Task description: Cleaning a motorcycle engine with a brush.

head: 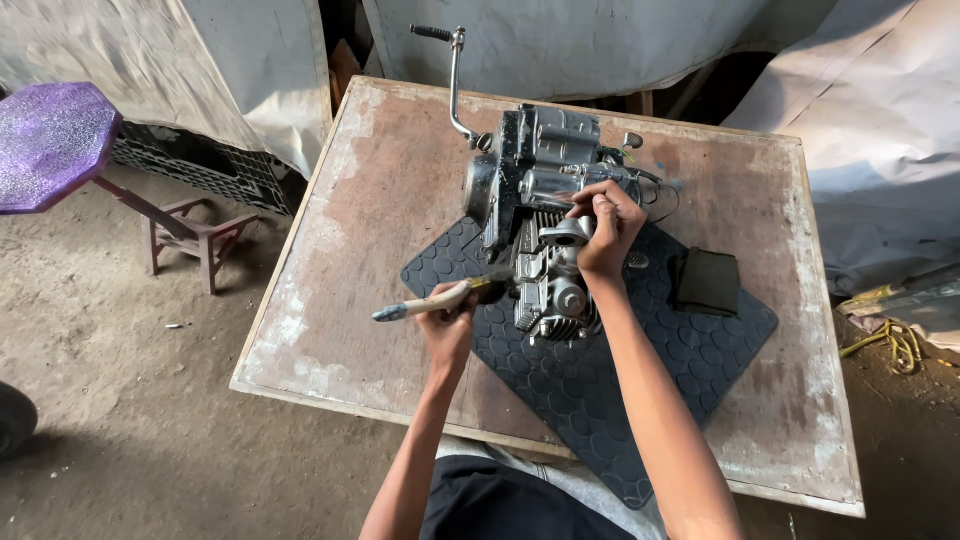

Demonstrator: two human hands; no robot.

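Note:
A grey metal motorcycle engine [540,190] with a long kick-start lever [455,85] stands on a dark rubber mat [590,390] on a worn wooden table [350,250]. My left hand [447,328] grips a paintbrush [435,302] with a pale wooden handle; its bristle end touches the left side of the engine's cylinder. My right hand [603,228] rests on top of the engine's middle, fingers curled over a metal part and steadying it.
A dark folded cloth [706,281] lies on the mat right of the engine. A purple octagonal stool [55,140] stands on the dirt floor at left. Pale tarpaulins hang behind the table. Yellow rope [893,340] lies at the right.

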